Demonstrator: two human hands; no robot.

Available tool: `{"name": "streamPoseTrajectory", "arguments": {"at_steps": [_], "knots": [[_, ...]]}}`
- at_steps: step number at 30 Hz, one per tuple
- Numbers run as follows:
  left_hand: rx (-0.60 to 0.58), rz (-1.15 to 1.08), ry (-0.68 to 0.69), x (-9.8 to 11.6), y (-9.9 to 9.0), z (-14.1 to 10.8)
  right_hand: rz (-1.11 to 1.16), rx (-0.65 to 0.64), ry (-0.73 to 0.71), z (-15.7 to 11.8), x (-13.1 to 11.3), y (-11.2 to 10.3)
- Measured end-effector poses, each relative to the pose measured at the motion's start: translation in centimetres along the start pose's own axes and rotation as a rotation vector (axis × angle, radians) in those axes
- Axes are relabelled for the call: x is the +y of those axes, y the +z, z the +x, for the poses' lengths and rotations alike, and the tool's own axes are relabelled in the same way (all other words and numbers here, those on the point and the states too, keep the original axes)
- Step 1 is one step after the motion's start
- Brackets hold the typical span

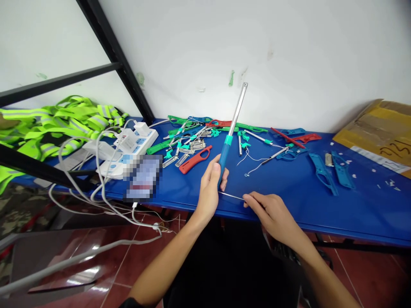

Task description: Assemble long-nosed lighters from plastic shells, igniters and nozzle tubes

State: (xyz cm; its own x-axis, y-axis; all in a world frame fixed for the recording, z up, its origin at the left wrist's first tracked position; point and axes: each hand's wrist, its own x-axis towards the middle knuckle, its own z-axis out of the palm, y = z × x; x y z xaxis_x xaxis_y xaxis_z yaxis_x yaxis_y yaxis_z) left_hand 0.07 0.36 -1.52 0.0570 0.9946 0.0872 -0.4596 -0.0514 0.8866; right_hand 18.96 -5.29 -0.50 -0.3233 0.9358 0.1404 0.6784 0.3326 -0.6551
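My left hand (212,182) is closed around the blue handle of a long-neck lighter (225,156). The lighter points up and away, its silver tube rising from a teal collar. My right hand (268,209) is closed on a thin metal rod, perhaps a screwdriver (231,196), whose handle is hidden in the fingers. The rod's far end reaches the lower part of the lighter by my left palm; whether it touches is hidden. Just beyond my left hand lies a red lighter casing (195,159). Teal-collared metal tubes (257,137) with wires rest behind.
Several coloured lighter casings and clear fuel tanks (183,156) are piled along the wall. Blue casing halves (323,173) and a cardboard box (379,132) lie right. At left are a phone (144,177), a power strip (141,139), loose cables, yellow reflective straps (61,124) and a black frame (115,47).
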Motion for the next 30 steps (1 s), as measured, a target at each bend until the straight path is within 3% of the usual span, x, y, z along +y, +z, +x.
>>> {"name": "streamPoseTrajectory", "arguments": {"at_steps": [4,7,11,14,17,19,21,24,27,30], "knots": [[-0.037,-0.100,-0.007,0.6,0.2,-0.1,0.265,-0.045,0.224,-0.1,-1.2,0.2],[-0.050,-0.163,0.022,0.9,0.3,-0.3,0.360,-0.044,0.291,-0.1,-1.5,0.1],[0.019,-0.179,-0.003,0.7,0.4,-0.2,0.119,0.010,0.133,-0.3,0.0,-1.3],[0.093,-0.153,-0.019,0.2,0.3,0.3,-0.152,0.193,0.060,-0.3,2.4,-1.9],[0.082,-0.094,-0.026,-0.1,0.3,0.4,-0.424,0.364,0.033,0.2,4.0,-1.5],[0.020,-0.034,-0.035,-0.2,0.4,0.1,-0.498,0.453,-0.017,0.6,3.9,-0.8],[-0.092,0.044,-0.044,0.0,0.6,-0.4,-0.433,0.494,-0.100,0.7,3.0,0.0],[-0.329,0.185,-0.052,0.2,0.5,-1.2,-0.130,0.400,-0.206,0.3,0.9,1.1],[-0.489,0.412,0.020,0.1,0.2,-1.7,0.042,0.346,-0.207,-0.1,-0.4,1.5],[-0.413,0.497,0.111,-0.1,0.0,-1.7,-0.101,0.318,-0.225,-0.2,-0.2,0.7]]}}
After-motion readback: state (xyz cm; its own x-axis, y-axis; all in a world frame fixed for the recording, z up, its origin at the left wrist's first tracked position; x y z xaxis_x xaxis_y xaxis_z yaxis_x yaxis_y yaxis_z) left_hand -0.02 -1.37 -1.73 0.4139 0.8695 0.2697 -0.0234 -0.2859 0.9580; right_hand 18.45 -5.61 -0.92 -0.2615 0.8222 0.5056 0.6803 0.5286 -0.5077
